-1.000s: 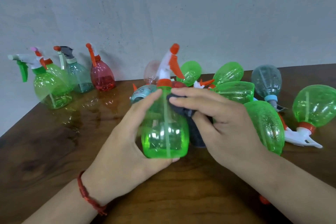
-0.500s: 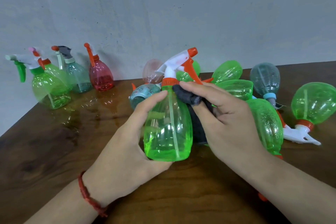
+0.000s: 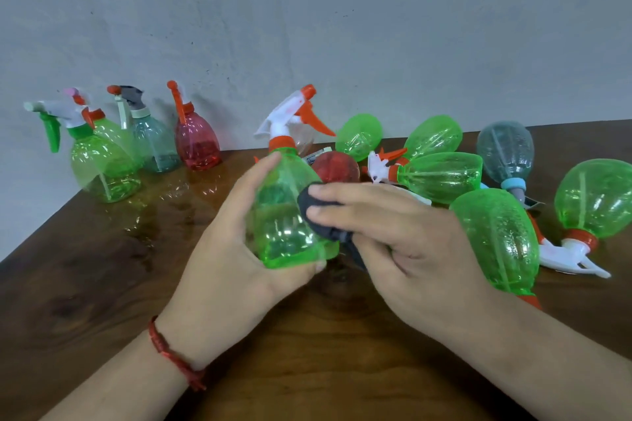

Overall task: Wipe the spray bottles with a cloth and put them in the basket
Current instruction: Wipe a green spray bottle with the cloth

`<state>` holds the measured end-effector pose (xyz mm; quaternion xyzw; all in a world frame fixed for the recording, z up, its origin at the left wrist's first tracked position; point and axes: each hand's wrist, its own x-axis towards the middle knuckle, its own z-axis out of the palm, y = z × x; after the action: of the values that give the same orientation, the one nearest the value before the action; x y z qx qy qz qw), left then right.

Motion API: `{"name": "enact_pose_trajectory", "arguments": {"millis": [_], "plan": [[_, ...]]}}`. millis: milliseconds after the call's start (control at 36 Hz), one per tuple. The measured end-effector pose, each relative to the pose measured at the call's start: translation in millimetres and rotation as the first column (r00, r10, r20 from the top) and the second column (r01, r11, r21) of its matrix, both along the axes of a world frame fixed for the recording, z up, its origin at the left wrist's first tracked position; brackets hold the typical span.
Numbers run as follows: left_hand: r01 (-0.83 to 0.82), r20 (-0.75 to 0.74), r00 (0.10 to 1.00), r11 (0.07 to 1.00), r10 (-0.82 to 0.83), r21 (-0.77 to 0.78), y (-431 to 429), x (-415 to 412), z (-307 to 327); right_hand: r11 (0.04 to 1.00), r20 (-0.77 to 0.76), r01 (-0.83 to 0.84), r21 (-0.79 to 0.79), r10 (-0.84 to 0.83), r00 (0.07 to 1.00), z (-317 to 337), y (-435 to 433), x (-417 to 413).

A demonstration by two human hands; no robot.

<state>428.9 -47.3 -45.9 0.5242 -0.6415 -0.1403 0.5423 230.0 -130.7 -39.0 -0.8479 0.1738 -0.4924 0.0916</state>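
Spray bottle (image 3: pixel 285 215), the green one, sits mid-desk (image 3: pixel 307 369) with the left hand (image 3: pixel 232 260) wrapped round its body and the right hand (image 3: pixel 403 243) pinching a dark cloth (image 3: pixel 318 212) against its side. It's slick plastic, so I'd guess a hard rub could pop it loose into the pile of lying bottles (image 3: pixel 496 239) just right. No basket in view.

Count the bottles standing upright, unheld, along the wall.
4, all far left: front green bottle, rear green bottle behind it, teal bottle, then red bottle. The left hand and right hand could hide more.
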Motion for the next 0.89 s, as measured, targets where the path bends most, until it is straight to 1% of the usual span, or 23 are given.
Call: {"name": "enact_pose_trajectory", "arguments": {"millis": [28,56,83,111,139,222,250,306,361,417,472,528,556,639,694,806,889], "plan": [[-0.038,-0.060,0.997,0.998,0.041,0.056,-8,3,0,0.999,-0.028,-0.042,-0.004,0.042,0.999,3,3,-1],[-0.021,-0.085,0.996,0.999,0.024,0.035,-8,4,-1,0.997,-0.063,-0.069,-0.018,0.067,0.996,7,6,0],[-0.007,-0.121,0.993,0.999,0.012,0.047,-9,4,2,0.997,-0.109,-0.077,-0.019,0.075,0.991,6,5,0],[-0.022,-0.114,0.993,0.999,0.026,0.034,-10,5,1,0.996,-0.142,-0.081,-0.034,0.075,0.987,4,4,1],[-0.018,-0.142,0.990,0.998,0.027,0.061,-10,4,1,0.996,-0.160,-0.078,-0.033,0.072,0.985,4,3,0],[-0.053,-0.223,0.972,0.992,0.077,0.114,-15,3,1,0.995,-0.167,-0.096,-0.030,0.089,0.982,2,2,-1],[-0.028,-0.255,0.965,0.993,0.058,0.119,-15,0,2,0.995,-0.158,-0.094,-0.029,0.088,0.983,2,2,-1],[-0.008,-0.233,0.972,0.992,0.038,0.129,-13,-1,4,0.997,-0.129,-0.071,-0.021,0.068,0.989,-1,1,1],[0.001,-0.151,0.988,0.994,0.016,0.111,-11,0,2,1.000,-0.080,-0.027,-0.004,0.027,0.996,-3,-1,2],[-0.020,0.012,1.000,0.996,0.019,0.081,-9,1,-2,1.000,-0.022,0.007,0.030,-0.006,1.000,-3,-4,1],[-0.050,0.196,0.980,0.998,0.044,0.026,-8,-2,-4,0.997,0.029,0.024,0.074,-0.027,0.999,-2,-6,1],[-0.041,0.298,0.953,0.999,0.048,-0.032,-8,-4,-3,0.987,0.062,0.038,0.154,-0.048,0.997,0,-9,1],[-0.025,0.300,0.953,0.999,0.035,-0.039,-7,-5,-3,0.980,0.077,0.044,0.194,-0.059,0.995,0,-10,1],[0.029,0.193,0.981,0.999,-0.032,0.018,-6,-3,-4,0.947,0.131,0.025,0.320,-0.070,0.989,2,-11,1],[0.042,0.171,0.984,0.998,-0.048,0.036,-6,-2,-3,0.930,0.155,0.001,0.367,-0.062,0.986,2,-10,2],[0.130,0.082,0.987,0.987,-0.138,0.091,-5,-4,-1,0.926,0.188,-0.022,0.377,-0.053,0.981,1,-10,2],[0.163,0.094,0.980,0.981,-0.173,0.109,-4,-7,0,0.935,0.200,-0.034,0.353,-0.040,0.979,1,-11,1]]}}
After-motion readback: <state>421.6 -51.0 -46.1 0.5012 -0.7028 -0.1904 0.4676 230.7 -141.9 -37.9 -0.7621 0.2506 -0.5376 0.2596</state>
